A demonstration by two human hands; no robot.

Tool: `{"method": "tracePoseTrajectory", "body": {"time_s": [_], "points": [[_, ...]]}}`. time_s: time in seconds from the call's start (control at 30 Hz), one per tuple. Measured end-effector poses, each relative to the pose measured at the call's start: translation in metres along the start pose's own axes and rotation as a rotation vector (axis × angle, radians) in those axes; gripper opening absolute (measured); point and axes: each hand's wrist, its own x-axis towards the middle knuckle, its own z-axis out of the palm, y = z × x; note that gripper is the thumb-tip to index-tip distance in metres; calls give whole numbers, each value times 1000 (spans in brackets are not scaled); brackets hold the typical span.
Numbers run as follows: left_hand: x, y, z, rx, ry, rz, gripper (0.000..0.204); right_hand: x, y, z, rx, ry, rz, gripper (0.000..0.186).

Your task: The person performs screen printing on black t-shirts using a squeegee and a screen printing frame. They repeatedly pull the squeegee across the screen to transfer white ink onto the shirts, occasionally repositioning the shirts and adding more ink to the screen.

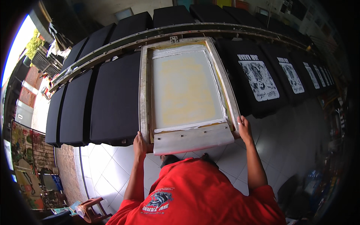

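The framed screen [185,90], its mesh pale and yellowish, is in the near row of black boards, between plain boards [114,99] on the left and white-printed ones on the right. Long rails [157,32] run past its far end. The person's left hand [140,146] has fingers clamped on its near left corner; the right hand [244,129] clamps the near right corner.

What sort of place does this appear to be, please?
Probably a screen-printing workshop: the left hand and right hand hold a framed screen, black cloth-covered panels stand in long rows, and white printed designs show on those to the right.
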Motion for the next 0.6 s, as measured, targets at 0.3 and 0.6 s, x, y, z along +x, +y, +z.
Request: {"method": "tracePoseTrajectory", "body": {"time_s": [0.3, 0.6], "points": [[-7, 34, 54, 150, 57, -7, 61, 48, 17, -20, 58, -3, -112, 48], [15, 12, 65, 152, 110, 44, 59, 61, 11, -14, 87, -8, -107, 46]]}}
